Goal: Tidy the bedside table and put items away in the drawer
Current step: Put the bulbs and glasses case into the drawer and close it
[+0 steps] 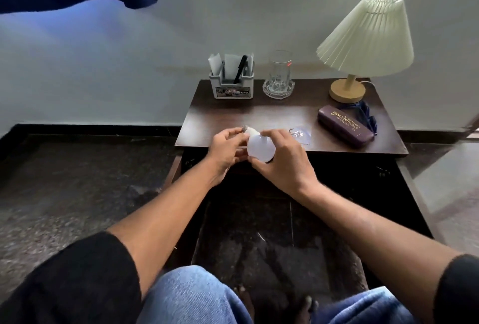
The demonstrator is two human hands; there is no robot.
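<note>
Blue jeans (pixel 197 297) sit lowest. Both hands hold a white bulb (pixel 260 147) over the bedside table's (pixel 259 113) front edge: left hand (pixel 225 151) pinches its metal end, right hand (pixel 281 159) cups its round part.

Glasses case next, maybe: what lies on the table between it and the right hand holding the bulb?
In the head view, a small clear plastic packet lies between the right hand and the glasses case; otherwise bare tabletop.

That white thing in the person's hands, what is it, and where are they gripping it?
A white light bulb. The left hand pinches its metal screw base; the right hand wraps around the round globe end.
</note>
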